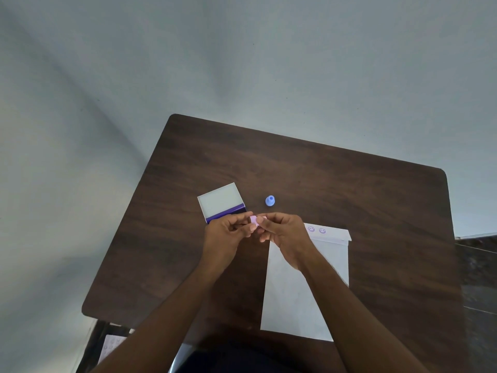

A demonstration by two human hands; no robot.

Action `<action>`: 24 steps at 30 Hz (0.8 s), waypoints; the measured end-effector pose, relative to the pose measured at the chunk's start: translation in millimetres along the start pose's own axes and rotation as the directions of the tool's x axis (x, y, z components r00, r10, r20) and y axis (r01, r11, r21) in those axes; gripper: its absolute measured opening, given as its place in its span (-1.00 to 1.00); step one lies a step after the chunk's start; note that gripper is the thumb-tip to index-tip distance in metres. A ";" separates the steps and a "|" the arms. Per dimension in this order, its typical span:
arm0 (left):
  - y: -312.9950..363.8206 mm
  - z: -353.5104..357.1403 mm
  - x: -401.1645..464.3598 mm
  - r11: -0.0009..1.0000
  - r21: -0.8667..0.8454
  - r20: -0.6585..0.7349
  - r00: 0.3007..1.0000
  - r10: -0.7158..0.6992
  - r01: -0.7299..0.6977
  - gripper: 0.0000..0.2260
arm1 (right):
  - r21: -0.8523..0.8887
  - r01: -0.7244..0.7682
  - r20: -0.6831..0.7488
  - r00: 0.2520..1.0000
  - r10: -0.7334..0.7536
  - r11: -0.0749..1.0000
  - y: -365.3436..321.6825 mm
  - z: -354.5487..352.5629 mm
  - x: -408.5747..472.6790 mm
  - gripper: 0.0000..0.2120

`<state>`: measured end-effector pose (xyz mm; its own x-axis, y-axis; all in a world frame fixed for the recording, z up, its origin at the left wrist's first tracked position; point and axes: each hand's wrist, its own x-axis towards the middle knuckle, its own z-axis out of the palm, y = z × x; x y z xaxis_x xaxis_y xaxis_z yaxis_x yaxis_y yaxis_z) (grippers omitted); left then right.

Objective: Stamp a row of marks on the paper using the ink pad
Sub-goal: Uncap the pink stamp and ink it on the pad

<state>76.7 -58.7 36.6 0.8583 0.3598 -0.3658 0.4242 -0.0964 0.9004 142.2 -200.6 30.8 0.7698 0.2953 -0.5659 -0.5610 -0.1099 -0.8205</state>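
Both hands meet just above the middle of the frame, fingertips pinched from either side on a small pink stamp; the left hand curls its fingers onto it from the left and the right hand closes thumb and forefinger on it from the right, so neither hand is open and neither has hold of anything else. The stamp is mostly covered by fingers, so which way its printing face points is hard to tell, and it may be a cap being worked rather than the stamp body itself. Just left of the hands lies the ink pad, its lid swung open behind it and a strip of dark violet pad showing, partly hidden by the left knuckles. A blue stamp stands alone higher up, near the centre of the brown table. The white paper runs from the lower centre up under the right wrist, and two purple smiley marks sit side by side near its top edge, right of the hands. The row looks barely begun. The likeliest slip from here is inked fingertips brushing the sheet and smudging it, or a small stamp turned in such a tight pinch coming down tilted and printing only half a face out of line with the two marks.
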 end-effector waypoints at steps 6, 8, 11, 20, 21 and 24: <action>-3.2 -1.4 1.3 0.997 0.069 -0.012 1.000 0.021 -0.020 -0.76 | -0.071 0.042 -0.004 0.999 -0.043 0.997 1.3 1.0 -0.9 -0.79; -3.3 -2.3 0.7 0.997 0.068 -0.016 1.000 0.026 -0.025 -0.77 | -0.098 0.077 0.018 0.997 -0.076 0.992 1.9 0.5 -2.0 -0.79; -3.7 -3.3 1.0 0.997 0.064 -0.011 0.999 0.038 -0.037 -0.77 | -0.106 0.101 0.026 0.995 -0.099 0.989 1.4 0.2 -3.0 -0.80; -7.0 -4.9 2.9 1.000 -0.012 -0.007 1.000 0.002 -0.002 -0.78 | -0.152 0.135 0.025 0.991 -0.132 0.979 -2.3 0.6 -4.2 -0.82; -7.4 -5.4 2.3 1.000 -0.028 -0.004 1.000 -0.003 0.003 -0.78 | -0.149 0.133 0.026 0.991 -0.130 0.980 -2.8 1.2 -4.6 -0.82; -8.9 -9.2 0.8 0.993 -0.114 0.008 1.000 -0.020 0.020 -0.79 | -0.113 0.129 0.034 0.991 -0.126 0.985 -4.4 3.3 -7.1 -0.87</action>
<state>70.9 -49.0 30.5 0.8521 0.3544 -0.3851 0.4060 0.0169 0.9137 138.3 -199.1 38.7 0.8234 0.3391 -0.4550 -0.4190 -0.1775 -0.8905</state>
